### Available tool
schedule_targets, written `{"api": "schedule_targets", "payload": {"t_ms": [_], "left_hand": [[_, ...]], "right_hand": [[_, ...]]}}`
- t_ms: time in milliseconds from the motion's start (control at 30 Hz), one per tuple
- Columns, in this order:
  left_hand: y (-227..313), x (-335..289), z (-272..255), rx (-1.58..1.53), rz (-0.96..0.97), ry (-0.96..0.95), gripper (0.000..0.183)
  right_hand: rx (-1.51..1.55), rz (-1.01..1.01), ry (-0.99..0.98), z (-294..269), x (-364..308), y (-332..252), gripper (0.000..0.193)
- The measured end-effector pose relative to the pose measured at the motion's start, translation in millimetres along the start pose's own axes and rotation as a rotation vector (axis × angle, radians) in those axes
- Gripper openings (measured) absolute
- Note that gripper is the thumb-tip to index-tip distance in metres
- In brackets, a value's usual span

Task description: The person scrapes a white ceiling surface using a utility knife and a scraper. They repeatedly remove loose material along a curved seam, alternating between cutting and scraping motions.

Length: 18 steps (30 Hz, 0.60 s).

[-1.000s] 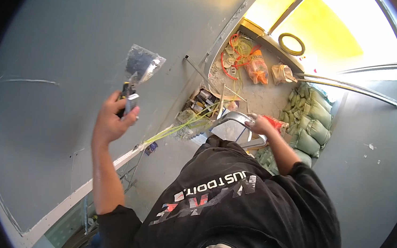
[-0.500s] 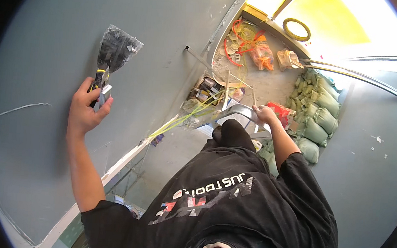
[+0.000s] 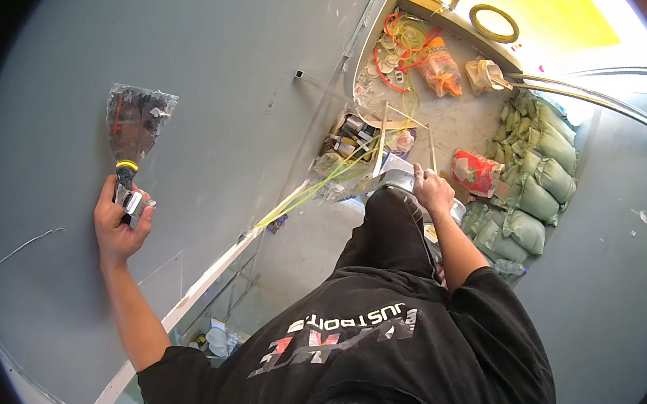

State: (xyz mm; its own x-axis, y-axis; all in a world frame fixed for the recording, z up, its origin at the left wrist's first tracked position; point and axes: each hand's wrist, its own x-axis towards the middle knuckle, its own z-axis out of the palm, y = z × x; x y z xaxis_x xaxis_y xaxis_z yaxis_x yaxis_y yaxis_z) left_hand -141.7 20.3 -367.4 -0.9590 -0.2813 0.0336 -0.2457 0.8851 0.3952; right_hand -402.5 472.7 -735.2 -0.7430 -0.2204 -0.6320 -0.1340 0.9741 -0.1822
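My left hand (image 3: 121,224) is closed around the black and yellow handle of a putty knife (image 3: 133,133). Its wide, putty-smeared blade points up, over the grey wall (image 3: 221,54); whether it touches the wall I cannot tell. A small silver and white piece (image 3: 136,206) also sits in this hand, beside the handle; its kind is unclear. Lower, on the right, my right hand (image 3: 435,193) has its fingers closed over a curved silver metal rail (image 3: 397,179) in front of my dark-trousered leg. My leg and hand hide part of the rail.
Green filled sacks (image 3: 534,191) are stacked at the right, near a red and white bag (image 3: 477,173). Yellow-green strips (image 3: 317,188) cross beside a box of small items (image 3: 350,139). Orange tubing (image 3: 385,69), a clear bag (image 3: 441,67) and a coiled roll (image 3: 494,23) lie farther off.
My left hand has shifted left and down, and the putty knife has turned more upright. The view has moved a little; my right hand stays on the rail, and more of my leg shows.
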Motion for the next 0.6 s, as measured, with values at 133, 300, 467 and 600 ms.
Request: {"api": "schedule_targets", "payload": {"t_ms": [133, 300, 467, 600], "left_hand": [[3, -3, 5, 0.027, -0.008, 0.020, 0.012], [5, -7, 11, 0.043, -0.087, 0.077, 0.014], [-10, -17, 19, 0.168, -0.068, 0.073, 0.021], [-6, -16, 5, 0.236, -0.013, -0.089, 0.026]], "right_hand": [[-0.029, -0.035, -0.042, 3, 5, 3, 0.064], [0.100, -0.222, -0.206, 0, 10, 24, 0.061], [0.422, -0.372, -0.446, -10, 20, 71, 0.069], [-0.072, -0.398, -0.720, -135, -7, 79, 0.062]]}}
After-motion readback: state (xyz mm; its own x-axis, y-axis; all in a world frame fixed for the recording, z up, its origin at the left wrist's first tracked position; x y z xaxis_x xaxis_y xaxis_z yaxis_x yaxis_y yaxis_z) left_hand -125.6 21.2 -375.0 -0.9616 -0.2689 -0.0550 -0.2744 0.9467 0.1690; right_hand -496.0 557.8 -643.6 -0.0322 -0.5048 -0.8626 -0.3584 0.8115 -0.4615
